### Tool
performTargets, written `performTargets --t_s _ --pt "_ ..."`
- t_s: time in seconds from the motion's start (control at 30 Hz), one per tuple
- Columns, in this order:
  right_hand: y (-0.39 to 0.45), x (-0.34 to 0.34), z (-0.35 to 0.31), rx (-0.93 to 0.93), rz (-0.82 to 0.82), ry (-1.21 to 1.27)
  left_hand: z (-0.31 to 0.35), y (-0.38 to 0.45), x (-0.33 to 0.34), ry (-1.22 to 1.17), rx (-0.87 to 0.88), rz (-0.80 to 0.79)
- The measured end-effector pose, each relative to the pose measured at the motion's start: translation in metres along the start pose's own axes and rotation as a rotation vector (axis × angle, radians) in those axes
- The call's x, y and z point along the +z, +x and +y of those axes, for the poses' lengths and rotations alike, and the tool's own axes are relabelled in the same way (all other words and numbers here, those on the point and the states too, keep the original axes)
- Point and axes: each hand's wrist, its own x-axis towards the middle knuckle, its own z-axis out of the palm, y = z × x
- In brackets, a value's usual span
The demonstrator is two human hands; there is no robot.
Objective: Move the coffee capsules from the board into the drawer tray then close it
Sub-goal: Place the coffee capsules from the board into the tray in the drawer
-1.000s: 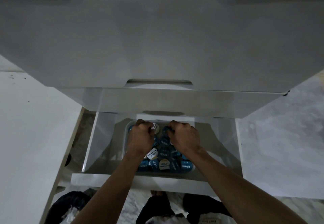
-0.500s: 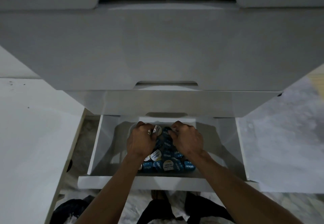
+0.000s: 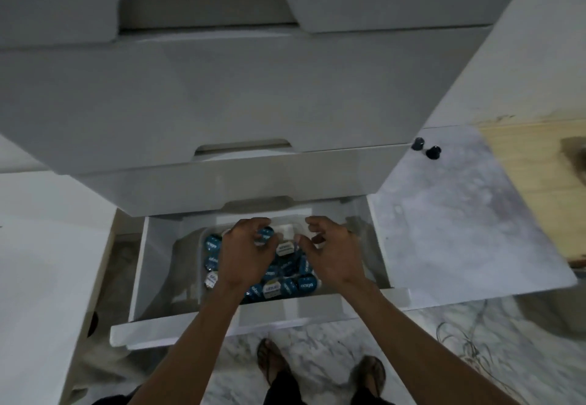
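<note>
Both our hands hover over the capsules, fingers loosely curled, grip holding nothing: left hand (image 3: pixel 245 251), right hand (image 3: pixel 334 251). Under them the coffee capsules (image 3: pixel 287 285) lie heaped in the tray (image 3: pixel 203 290), round foil lids w/ blue or white labels mostly facing up. Tray's long axis runs near-far inside the open drawer (image 3: pixel 139 278). Two dark capsules (image 3: pixel 426 148) sit far right on the marble board (image 3: pixel 459 221).

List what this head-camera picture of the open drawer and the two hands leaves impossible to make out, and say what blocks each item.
- Number of blue and white foil-topped coffee capsules: head view, the left hand and right hand cover part of the pile.
- Far wall of the clear plastic tray: behind the fingers.
- Rear of the white bottom drawer: under the grey drawer above.
- Capsule lettering: too small, dim.
</note>
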Motion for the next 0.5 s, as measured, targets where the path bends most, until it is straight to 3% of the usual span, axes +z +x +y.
performTargets --t_s 0.23,0.5 --pt "-0.020 -0.104 0.030 -0.035 0.103 0.139 0.089 -0.020 0.054 -0.152 0.050 0.071" --pt "-0.022 -0.265 0.143 0.052 0.163 0.093 0.216 -0.046 0.184 -0.206 0.093 0.043"
